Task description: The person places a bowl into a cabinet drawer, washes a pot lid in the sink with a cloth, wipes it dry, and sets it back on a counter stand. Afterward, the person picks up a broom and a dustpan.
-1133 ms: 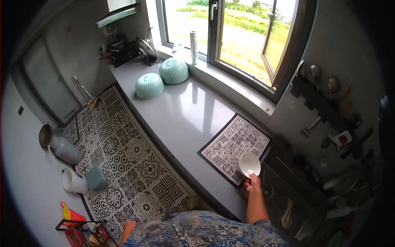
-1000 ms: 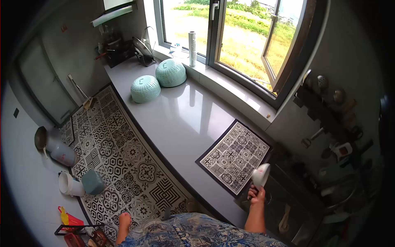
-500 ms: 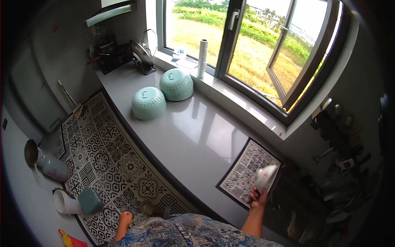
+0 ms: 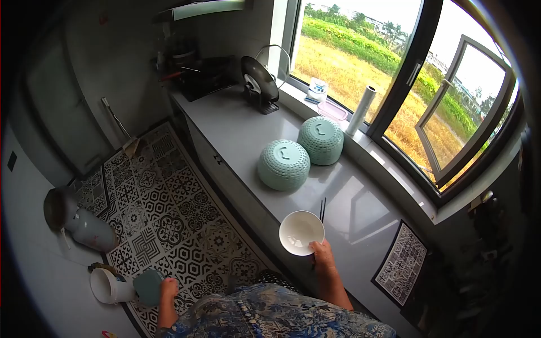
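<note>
My right hand (image 4: 322,254) grips a white bowl (image 4: 301,231) by its near rim, thumb over the edge; the bowl's inside faces up toward me. Dark chopsticks (image 4: 323,209) stick out past the bowl's right side and appear to be held in the same hand, partly hidden by it. The bowl is over the front edge of the grey counter (image 4: 352,236). Low at my left side, my left hand (image 4: 169,288) is closed with nothing visible in it. It overlaps a green bin (image 4: 148,288) in view; I cannot tell whether they touch.
Two upturned mint-green baskets (image 4: 283,164) sit on the counter. A patterned mat (image 4: 401,263) lies at right. A wrap roll (image 4: 360,110) stands on the sill by the open window (image 4: 468,107). A white bucket (image 4: 111,286) and gas cylinder (image 4: 93,230) are at left.
My right hand has carried the bowl left from over the patterned mat and turned it so its inside shows. The chopsticks are now visible. The view has swung left.
</note>
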Tool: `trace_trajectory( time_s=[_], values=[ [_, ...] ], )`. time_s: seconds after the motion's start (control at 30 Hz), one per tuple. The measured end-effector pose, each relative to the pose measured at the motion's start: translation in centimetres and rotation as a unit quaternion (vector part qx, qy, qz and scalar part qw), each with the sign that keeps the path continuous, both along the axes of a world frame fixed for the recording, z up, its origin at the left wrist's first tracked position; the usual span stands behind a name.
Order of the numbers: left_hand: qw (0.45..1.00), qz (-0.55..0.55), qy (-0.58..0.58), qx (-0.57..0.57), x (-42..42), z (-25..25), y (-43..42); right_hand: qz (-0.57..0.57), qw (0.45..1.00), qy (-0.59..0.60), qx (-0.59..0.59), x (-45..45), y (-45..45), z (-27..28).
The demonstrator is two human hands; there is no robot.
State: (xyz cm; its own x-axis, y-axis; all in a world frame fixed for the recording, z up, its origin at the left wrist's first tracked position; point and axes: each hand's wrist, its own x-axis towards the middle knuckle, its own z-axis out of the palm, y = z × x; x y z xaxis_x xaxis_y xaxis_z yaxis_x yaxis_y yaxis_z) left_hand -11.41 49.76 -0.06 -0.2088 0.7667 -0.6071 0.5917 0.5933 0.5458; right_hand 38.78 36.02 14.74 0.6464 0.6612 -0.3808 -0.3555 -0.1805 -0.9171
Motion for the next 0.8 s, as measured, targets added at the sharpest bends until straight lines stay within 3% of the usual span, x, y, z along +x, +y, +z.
trace_trajectory(
  time_s=[0.03, 0.23, 0.3, 0.47, 0.6, 0.67, 0.73, 0.8],
  values=[
    [0.995, 0.067, -0.077, -0.021, 2.9, 3.5, 1.8, 0.044, 0.999, 0.004, -0.01, -0.9, 2.0, 0.1],
    [0.94, -0.016, -0.338, 0.038, 10.6, 7.9, 14.6, 0.19, 0.981, 0.015, -0.044, -5.4, 16.6, -0.2],
    [0.922, -0.054, -0.382, 0.039, 12.7, 9.4, 18.9, 0.276, 0.96, -0.041, -0.026, -6.8, 22.3, 0.2],
    [0.886, -0.058, -0.458, 0.045, 14.2, 14.6, 27.6, 0.419, 0.904, -0.076, -0.036, -10.3, 38.1, -1.3],
    [0.903, -0.025, -0.422, 0.077, 12.6, 15.5, 33.7, 0.473, 0.873, -0.115, -0.036, -14.2, 48.3, -1.9],
    [0.908, 0.007, -0.412, 0.075, 11.1, 14.2, 36.3, 0.553, 0.802, -0.225, 0.02, -16.3, 53.1, -3.8],
    [0.89, 0.052, -0.44, 0.107, 9.2, 10.8, 39.4, 0.581, 0.795, -0.171, -0.018, -18.6, 56.4, -0.2],
    [0.878, 0.097, -0.462, 0.085, 7.3, 12.6, 42.8, 0.628, 0.768, -0.096, -0.087, -20.5, 60.8, 0.7]
  ],
)
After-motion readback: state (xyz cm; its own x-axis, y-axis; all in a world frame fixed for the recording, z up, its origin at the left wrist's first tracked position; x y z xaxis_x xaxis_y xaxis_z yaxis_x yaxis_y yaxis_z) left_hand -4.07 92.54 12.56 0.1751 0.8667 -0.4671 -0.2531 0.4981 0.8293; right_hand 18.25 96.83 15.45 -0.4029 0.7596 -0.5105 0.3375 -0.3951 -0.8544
